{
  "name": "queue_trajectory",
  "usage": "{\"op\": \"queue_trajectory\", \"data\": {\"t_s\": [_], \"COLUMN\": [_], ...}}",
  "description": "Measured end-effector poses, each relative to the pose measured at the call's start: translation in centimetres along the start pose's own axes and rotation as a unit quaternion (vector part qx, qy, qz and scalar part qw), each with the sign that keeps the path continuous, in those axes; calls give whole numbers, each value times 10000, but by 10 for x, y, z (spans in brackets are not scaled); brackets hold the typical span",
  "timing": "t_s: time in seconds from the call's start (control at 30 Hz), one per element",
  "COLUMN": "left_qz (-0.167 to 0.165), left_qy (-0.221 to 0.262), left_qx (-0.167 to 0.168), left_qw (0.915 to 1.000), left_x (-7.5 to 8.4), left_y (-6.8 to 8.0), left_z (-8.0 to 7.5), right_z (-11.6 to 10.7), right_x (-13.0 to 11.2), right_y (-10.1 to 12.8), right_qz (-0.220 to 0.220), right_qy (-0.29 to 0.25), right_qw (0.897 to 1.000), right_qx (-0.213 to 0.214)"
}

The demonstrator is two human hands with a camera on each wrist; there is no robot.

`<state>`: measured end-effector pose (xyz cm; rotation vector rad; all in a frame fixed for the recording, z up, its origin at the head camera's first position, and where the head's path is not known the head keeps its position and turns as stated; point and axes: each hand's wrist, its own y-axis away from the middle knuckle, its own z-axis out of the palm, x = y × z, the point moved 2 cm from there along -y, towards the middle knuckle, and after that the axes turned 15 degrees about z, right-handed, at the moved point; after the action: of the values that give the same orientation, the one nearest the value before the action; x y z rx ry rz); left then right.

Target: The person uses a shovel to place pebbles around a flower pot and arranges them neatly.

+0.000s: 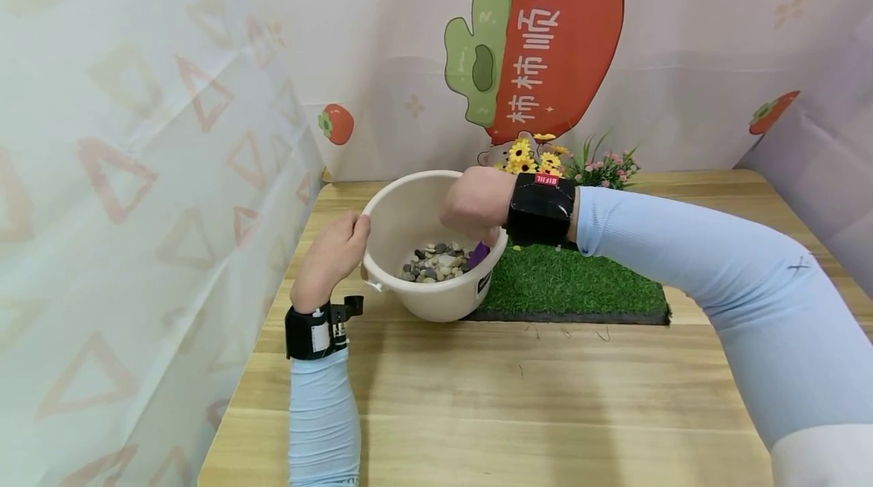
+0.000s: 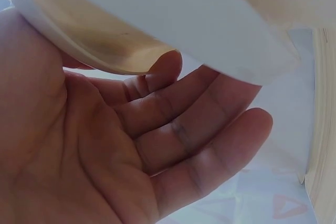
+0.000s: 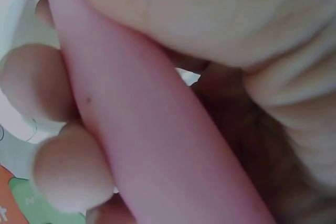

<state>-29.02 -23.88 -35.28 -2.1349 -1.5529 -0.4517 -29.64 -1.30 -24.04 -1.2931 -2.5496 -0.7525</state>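
Note:
A cream plastic bucket stands on the table with mixed grey, white and tan pebbles in its bottom. My left hand grips its rim from the left; in the left wrist view the fingers bend under the lip. Over the bucket's right side, my right hand wraps round the pink handle of a small shovel. Its purple blade dips inside, at the right edge of the pebbles. Most of the shovel is hidden by the hand in the head view.
A mat of artificial grass lies to the right of the bucket on the wooden table. Behind it stand yellow flowers and a pink flower plant, partly covered by the right forearm. Printed curtains close off the back and left.

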Motion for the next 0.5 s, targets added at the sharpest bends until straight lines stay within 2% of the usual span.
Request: {"op": "queue_trajectory", "data": {"t_s": [0.23, 0.4, 0.5], "left_qz": [25, 42, 38], "left_qy": [-3, 28, 88], "left_qx": [-22, -76, -69], "left_qw": [10000, 10000, 9999], "left_x": [2, 1, 1], "left_y": [1, 1, 0], "left_z": [-1, 3, 3], "right_z": [7, 15, 18], "right_x": [-10, -18, -21], "right_y": [-8, -10, -11], "right_qz": [-9, -441, -503], "right_qy": [493, 672, 665], "right_qw": [9988, 9944, 9935], "right_qx": [42, 685, 770]}}
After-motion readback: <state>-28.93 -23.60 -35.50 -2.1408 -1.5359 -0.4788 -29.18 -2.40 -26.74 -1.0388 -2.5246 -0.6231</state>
